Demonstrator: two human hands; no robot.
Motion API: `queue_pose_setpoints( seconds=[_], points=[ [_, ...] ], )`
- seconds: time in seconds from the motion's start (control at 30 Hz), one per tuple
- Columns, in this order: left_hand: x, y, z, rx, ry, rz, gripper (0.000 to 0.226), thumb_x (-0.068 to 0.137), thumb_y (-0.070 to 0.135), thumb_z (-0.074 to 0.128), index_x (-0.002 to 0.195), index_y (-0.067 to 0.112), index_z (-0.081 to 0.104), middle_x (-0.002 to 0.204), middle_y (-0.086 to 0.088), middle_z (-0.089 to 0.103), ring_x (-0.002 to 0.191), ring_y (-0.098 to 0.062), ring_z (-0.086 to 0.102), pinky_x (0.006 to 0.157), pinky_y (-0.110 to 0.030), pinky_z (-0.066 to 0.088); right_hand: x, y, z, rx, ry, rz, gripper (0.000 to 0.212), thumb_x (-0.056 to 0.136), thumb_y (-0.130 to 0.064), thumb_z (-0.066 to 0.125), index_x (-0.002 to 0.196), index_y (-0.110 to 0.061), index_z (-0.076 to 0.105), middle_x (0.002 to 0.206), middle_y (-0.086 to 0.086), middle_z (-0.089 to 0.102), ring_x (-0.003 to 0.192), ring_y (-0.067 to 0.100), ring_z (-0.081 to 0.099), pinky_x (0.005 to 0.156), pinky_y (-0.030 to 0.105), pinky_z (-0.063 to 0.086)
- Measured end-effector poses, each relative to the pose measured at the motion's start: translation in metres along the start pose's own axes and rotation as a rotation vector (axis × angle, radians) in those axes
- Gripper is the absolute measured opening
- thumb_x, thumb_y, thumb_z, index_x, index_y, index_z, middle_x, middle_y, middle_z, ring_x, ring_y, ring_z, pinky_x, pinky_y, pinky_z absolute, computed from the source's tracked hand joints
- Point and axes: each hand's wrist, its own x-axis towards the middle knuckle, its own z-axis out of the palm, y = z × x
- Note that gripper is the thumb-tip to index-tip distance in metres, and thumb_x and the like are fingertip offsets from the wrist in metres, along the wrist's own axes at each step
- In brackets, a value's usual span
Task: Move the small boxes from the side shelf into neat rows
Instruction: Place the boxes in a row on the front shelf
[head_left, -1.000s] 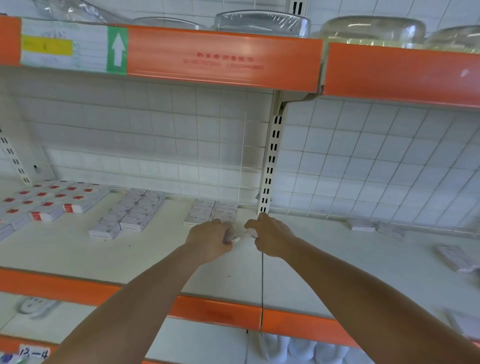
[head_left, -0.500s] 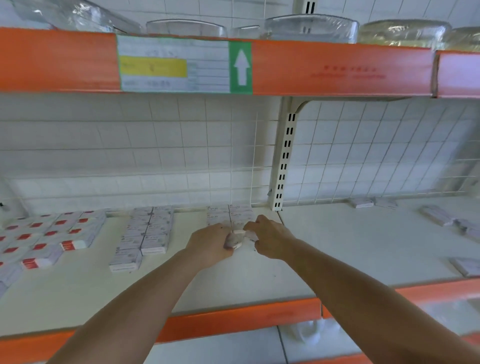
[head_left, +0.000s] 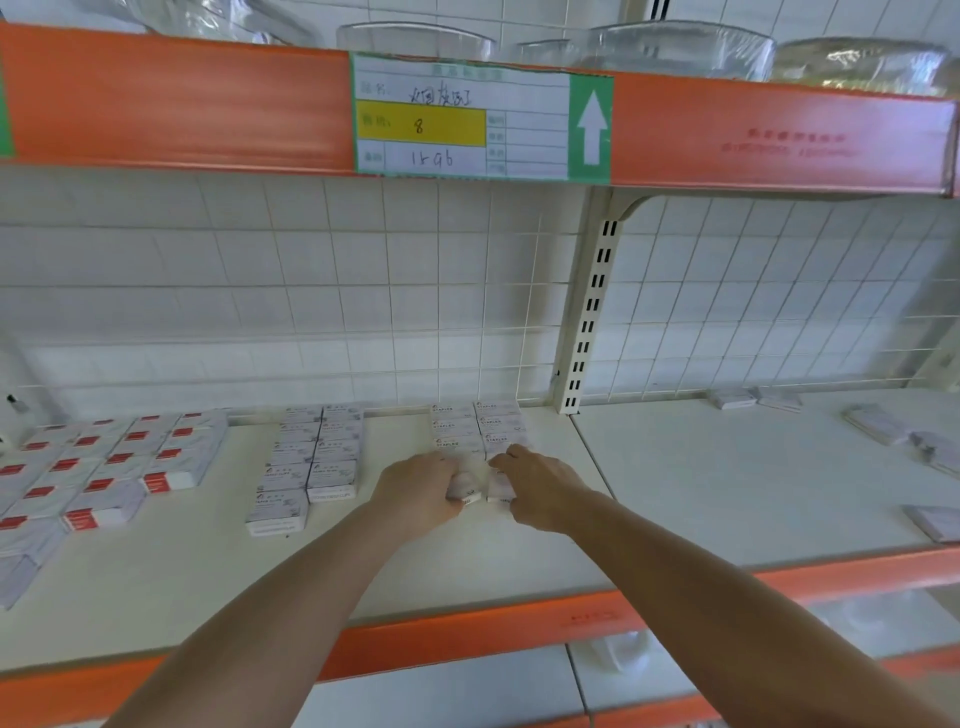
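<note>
Boxes (head_left: 480, 486) were pinched between both hands at the front of the shelf, the left hand (head_left: 418, 486) curled on one small white box and the right hand (head_left: 540, 486) on its neighbour, the two touching side by side. Just beyond the fingertips stood a double row of staples boxes (head_left: 478, 426), which these two seemingly extended. Well off to the right, loose boxes (head_left: 893, 431) lay scattered, so much sorting apparently remained.
</note>
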Motion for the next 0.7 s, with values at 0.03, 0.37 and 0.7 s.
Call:
queue_pose_setpoints(
  seconds=[0.03,0.37,0.7],
  points=[
    [0.000,0.000,0.001,0.000,-0.005,-0.006,0.031,0.088,0.038,0.053,0.112,0.020,0.059,0.122,0.005,0.057,0.113,-0.019,0.055,0.077,-0.028,0.042,0.000,0.000,0.000,-0.001,0.000,-0.003,0.056,0.085,-0.007,0.054,0.138,-0.018,0.042,0.130,0.002,0.045,0.117,0.028,0.053,0.085,0.035,0.045],
    [0.004,0.006,-0.001,-0.032,0.003,-0.035,0.028,0.086,0.034,0.054,0.112,0.023,0.058,0.116,0.003,0.056,0.110,-0.020,0.054,0.073,-0.027,0.038,0.002,0.006,-0.002,0.030,-0.030,-0.086,0.052,0.084,-0.002,0.053,0.130,-0.026,0.051,0.125,0.002,0.049,0.114,0.026,0.052,0.080,0.030,0.039],
    [0.002,0.005,-0.004,-0.008,-0.025,-0.106,0.032,0.081,0.041,0.056,0.105,0.020,0.059,0.112,0.004,0.056,0.103,-0.020,0.056,0.073,-0.027,0.037,0.001,0.019,-0.012,0.035,0.079,0.083,0.043,0.088,-0.041,0.054,0.129,-0.030,0.055,0.133,-0.004,0.048,0.121,0.019,0.047,0.097,0.032,0.039]
  ],
)
